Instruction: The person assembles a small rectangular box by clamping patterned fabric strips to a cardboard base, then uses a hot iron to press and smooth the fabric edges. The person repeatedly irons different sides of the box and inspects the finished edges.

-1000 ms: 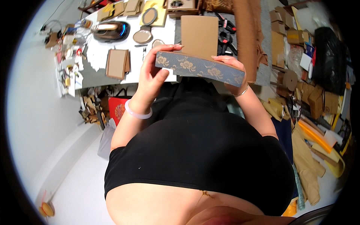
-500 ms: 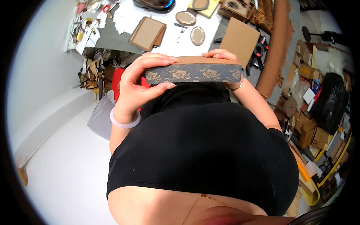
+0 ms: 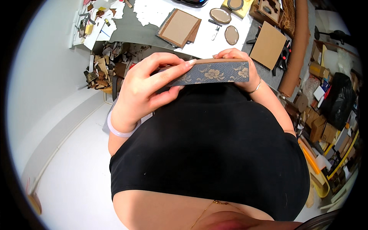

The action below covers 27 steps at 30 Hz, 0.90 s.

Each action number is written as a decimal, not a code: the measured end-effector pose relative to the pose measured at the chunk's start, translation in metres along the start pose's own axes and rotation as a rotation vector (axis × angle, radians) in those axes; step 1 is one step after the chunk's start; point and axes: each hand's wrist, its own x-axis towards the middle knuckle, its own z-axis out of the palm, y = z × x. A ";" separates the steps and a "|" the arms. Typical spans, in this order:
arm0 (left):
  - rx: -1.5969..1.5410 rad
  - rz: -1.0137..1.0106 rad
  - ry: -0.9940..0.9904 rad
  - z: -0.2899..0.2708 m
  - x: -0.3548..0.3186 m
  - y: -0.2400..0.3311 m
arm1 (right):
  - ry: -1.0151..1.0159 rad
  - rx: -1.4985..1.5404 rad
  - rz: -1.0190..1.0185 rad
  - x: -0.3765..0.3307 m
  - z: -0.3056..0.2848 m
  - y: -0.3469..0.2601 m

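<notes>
A flat box-like piece (image 3: pixel 214 73) is held up in front of my chest. Its near side is covered in blue-grey patterned fabric with pale flowers, and the top edge is brown. My left hand (image 3: pixel 147 80) grips its left end, the fingers over the fabric side and top edge, the thumb beneath. At the far right end, my right hand (image 3: pixel 245 67) is wrapped round it with fingertips on the top edge. The face turned away from me is hidden.
Beyond my hands, the table carries stacked brown panels (image 3: pixel 179 28), oval pieces (image 3: pixel 231 35), (image 3: pixel 220 16) and a tan board (image 3: pixel 268 46) beside black clamps. A long brown roll (image 3: pixel 297 50) lies along the right. Scraps fill a bin (image 3: pixel 101 71) at left; cartons (image 3: pixel 318 126) crowd the right.
My left hand has shifted its grip, its fingers now reaching across the fabric side. The view has turned, so the table things appear farther right.
</notes>
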 end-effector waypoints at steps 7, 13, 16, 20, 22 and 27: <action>-0.010 0.026 -0.197 -0.029 0.012 -0.029 | 0.026 -0.103 0.117 0.007 0.023 -0.006; -0.013 0.092 -0.239 -0.019 0.032 -0.029 | 0.082 -0.152 0.139 -0.004 0.015 -0.013; -0.038 0.189 -0.172 -0.010 0.039 -0.031 | 0.108 -0.153 0.137 -0.017 0.003 -0.015; 0.016 0.219 -0.137 0.008 0.048 -0.011 | 0.137 -0.126 0.134 -0.033 -0.015 -0.020; 0.061 0.220 -0.155 0.018 0.057 0.008 | 0.096 -0.104 0.093 -0.039 -0.030 -0.020; 0.018 0.004 -0.101 0.047 0.060 0.043 | 0.062 -0.120 0.015 -0.054 -0.056 -0.015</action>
